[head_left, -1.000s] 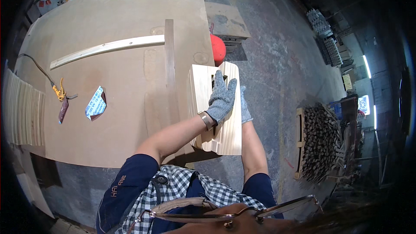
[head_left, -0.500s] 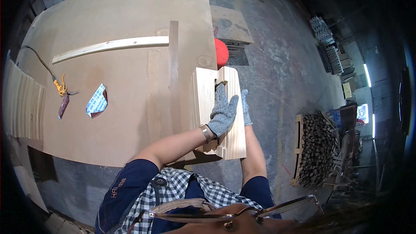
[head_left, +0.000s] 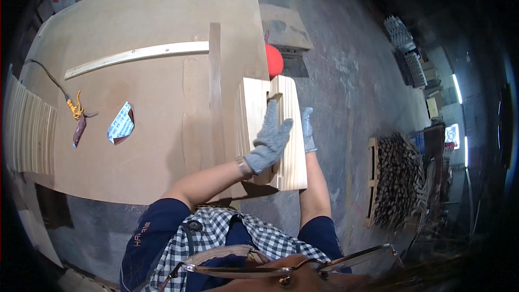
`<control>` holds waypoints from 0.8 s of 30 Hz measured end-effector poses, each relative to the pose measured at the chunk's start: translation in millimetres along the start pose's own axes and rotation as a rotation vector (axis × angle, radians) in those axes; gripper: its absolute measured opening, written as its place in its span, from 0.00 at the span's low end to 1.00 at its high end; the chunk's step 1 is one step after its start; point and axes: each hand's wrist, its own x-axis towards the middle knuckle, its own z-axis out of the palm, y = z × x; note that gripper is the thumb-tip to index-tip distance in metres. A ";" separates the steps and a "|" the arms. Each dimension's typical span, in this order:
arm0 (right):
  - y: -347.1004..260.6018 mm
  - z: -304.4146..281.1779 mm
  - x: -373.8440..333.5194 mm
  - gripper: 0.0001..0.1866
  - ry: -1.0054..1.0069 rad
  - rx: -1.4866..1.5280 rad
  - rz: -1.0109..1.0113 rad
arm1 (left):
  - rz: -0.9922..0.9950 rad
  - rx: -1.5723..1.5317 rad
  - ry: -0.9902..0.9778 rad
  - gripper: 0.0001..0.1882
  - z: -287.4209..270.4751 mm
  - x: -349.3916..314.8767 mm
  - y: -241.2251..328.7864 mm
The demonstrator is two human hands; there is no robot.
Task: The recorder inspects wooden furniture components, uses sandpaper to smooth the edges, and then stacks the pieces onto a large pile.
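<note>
At the table's right edge stands a stack of pale wooden boards (head_left: 248, 108) with notched edges. A pale wooden board (head_left: 292, 151) with rounded far corners is at its right side, with a narrow gap between them. My left hand (head_left: 268, 143), in a grey knit glove, lies over this gap with fingers stretched out and thumb apart, close to the board's inner face. My right hand (head_left: 308, 131), gloved alike, holds the same board from its outer right side. Part of the right hand is hidden behind the board.
A red rounded object (head_left: 274, 60) sits just beyond the boards. On the table (head_left: 146, 167) lie a long wooden strip (head_left: 138, 57), a darker strip (head_left: 214, 70), a blue-and-white sandpaper piece (head_left: 121, 124) and a yellow-handled corded tool (head_left: 77, 111). More boards (head_left: 30, 124) stand left; a loaded pallet (head_left: 373, 184) is right.
My left hand has shifted slightly left and back along the board, its fingers tilting more toward the gap. The right hand stays at the board's outer side. The whole view has shifted a little.
</note>
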 end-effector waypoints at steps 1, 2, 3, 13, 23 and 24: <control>-3.2 8.6 -6.3 0.43 0.020 0.013 0.012 | 0.094 -0.005 0.000 0.34 -13.5 -8.9 -4.4; -12.8 23.1 -19.0 0.44 0.070 0.067 -0.047 | 0.130 0.034 0.019 0.34 -31.2 -16.6 -13.3; -13.4 29.2 -34.9 0.45 0.127 0.124 -0.106 | -0.022 0.020 -0.004 0.33 -57.2 -23.6 1.7; 80.5 -14.9 -162.5 0.39 -0.115 0.334 -0.571 | -0.098 0.205 0.078 0.27 -125.5 -77.4 -43.3; 78.9 65.1 -165.0 0.40 0.798 0.225 -0.549 | 0.692 0.592 -0.642 0.24 -99.0 -116.4 2.9; 69.9 73.3 -161.3 0.41 0.800 0.159 -0.514 | 0.676 0.595 -0.652 0.24 -96.7 -118.9 4.5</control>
